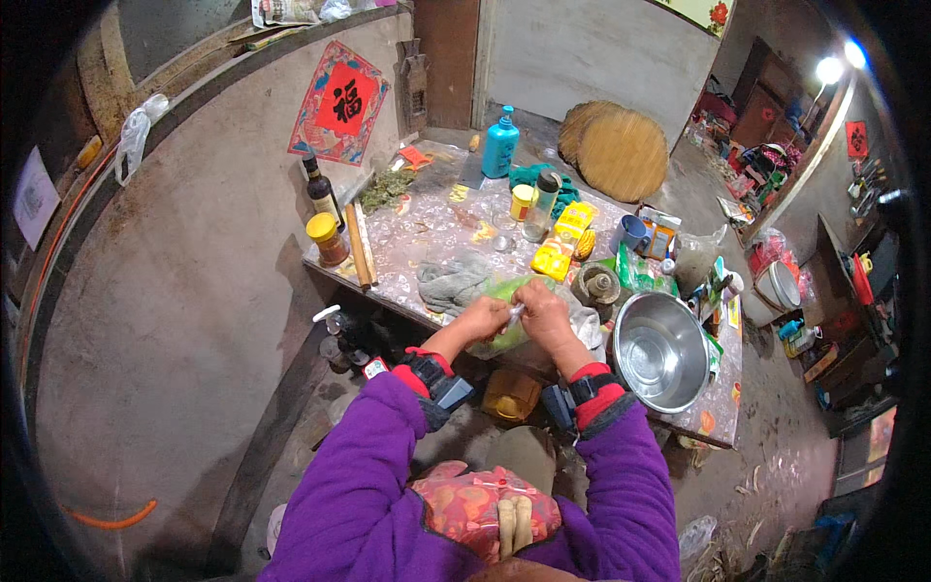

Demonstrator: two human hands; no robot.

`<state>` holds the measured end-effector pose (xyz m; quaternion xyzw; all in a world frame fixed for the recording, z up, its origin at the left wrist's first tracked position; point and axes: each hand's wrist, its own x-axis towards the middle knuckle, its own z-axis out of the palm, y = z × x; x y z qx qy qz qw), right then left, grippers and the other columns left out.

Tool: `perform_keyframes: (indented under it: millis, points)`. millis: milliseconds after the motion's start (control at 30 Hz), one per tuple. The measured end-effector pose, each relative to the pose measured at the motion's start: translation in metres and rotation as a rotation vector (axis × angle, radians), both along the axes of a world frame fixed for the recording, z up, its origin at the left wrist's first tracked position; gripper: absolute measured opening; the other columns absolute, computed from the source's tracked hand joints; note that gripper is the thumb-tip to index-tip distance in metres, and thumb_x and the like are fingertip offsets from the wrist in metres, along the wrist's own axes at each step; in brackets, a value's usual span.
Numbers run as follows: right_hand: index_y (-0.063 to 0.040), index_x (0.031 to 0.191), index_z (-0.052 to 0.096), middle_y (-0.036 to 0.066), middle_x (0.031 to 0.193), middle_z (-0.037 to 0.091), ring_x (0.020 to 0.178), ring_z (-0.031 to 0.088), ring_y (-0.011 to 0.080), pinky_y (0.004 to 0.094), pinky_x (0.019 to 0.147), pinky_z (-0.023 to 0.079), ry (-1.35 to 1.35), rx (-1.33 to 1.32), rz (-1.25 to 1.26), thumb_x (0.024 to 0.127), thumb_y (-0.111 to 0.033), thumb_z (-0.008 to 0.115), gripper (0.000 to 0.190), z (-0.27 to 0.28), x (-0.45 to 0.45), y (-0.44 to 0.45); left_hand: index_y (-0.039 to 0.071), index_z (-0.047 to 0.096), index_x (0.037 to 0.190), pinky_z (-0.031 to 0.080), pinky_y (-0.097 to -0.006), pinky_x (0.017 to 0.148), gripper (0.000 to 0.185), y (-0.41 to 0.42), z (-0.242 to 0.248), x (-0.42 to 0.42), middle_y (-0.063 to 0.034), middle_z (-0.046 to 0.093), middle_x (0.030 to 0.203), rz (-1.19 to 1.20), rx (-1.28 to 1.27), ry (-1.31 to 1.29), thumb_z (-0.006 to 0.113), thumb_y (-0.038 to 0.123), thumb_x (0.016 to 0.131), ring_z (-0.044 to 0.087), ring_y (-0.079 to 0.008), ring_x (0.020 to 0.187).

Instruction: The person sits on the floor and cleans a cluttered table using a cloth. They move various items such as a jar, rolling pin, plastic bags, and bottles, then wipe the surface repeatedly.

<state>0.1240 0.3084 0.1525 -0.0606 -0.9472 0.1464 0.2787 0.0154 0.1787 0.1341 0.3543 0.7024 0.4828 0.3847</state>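
Observation:
Both hands meet at the gathered neck of a clear plastic bag [509, 340] with something light green inside. My left hand [483, 320] pinches the twisted plastic from the left. My right hand [544, 308] grips it from the right, its knuckles turned up. The bag lies at the table's near edge, and the hands hide part of it. Just left of it is a crumpled grey cloth [452, 282]. A pale cloth [586, 324] shows beyond my right wrist. To the right stand a stone mortar [596, 285] and a wide steel basin [660, 353].
On the patterned table [429, 233] stand a dark bottle [321, 190], a yellow-lidded jar [327, 238], a blue pump bottle [500, 145] and a glass bottle [541, 207]. Wooden sticks [358, 246] lie at the left edge. A yellow packet [564, 241] lies behind the mortar. Round woven boards [624, 154] lean behind.

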Motion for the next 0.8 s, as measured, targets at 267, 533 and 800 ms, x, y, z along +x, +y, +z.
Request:
perform_keyframes:
  millis: [267, 533, 800]
  points:
    - [-0.013, 0.091, 0.06, 0.009, 0.088, 0.06, 0.076, 0.063, 0.031, 0.0392, 0.061, 0.051, 0.33, -0.17, -0.049, 0.079, -0.016, 0.07, 0.016, -0.01, -0.003, -0.006, 0.007, 0.069, 0.1, 0.047, -0.0309, 0.058, 0.02, -0.004, 0.002, 0.0, -0.0072, 0.062, 0.067, 0.24, 0.191, 0.489, 0.063, 0.02, 0.087, 0.055, -0.0143, 0.059]
    - [-0.013, 0.089, 0.064, 0.007, 0.085, 0.062, 0.076, 0.063, 0.0301, 0.0396, 0.063, 0.051, 0.26, -0.123, 0.02, 0.08, -0.019, 0.071, 0.013, -0.003, 0.01, 0.001, 0.015, 0.068, 0.109, 0.051, -0.0416, 0.071, 0.026, -0.008, 0.017, -0.004, -0.0185, 0.067, 0.089, 0.038, 0.156, 0.724, 0.063, 0.024, 0.085, 0.065, -0.0342, 0.081]
    - [-0.011, 0.09, 0.068, 0.01, 0.086, 0.064, 0.078, 0.063, 0.0306, 0.038, 0.066, 0.051, 0.155, -0.205, -0.148, 0.082, -0.019, 0.069, 0.012, -0.03, 0.031, -0.007, 0.014, 0.069, 0.097, 0.052, -0.0456, 0.069, 0.019, -0.003, 0.013, -0.014, -0.014, 0.068, 0.089, 0.202, 0.034, 0.992, 0.058, 0.022, 0.084, 0.065, -0.0355, 0.081]
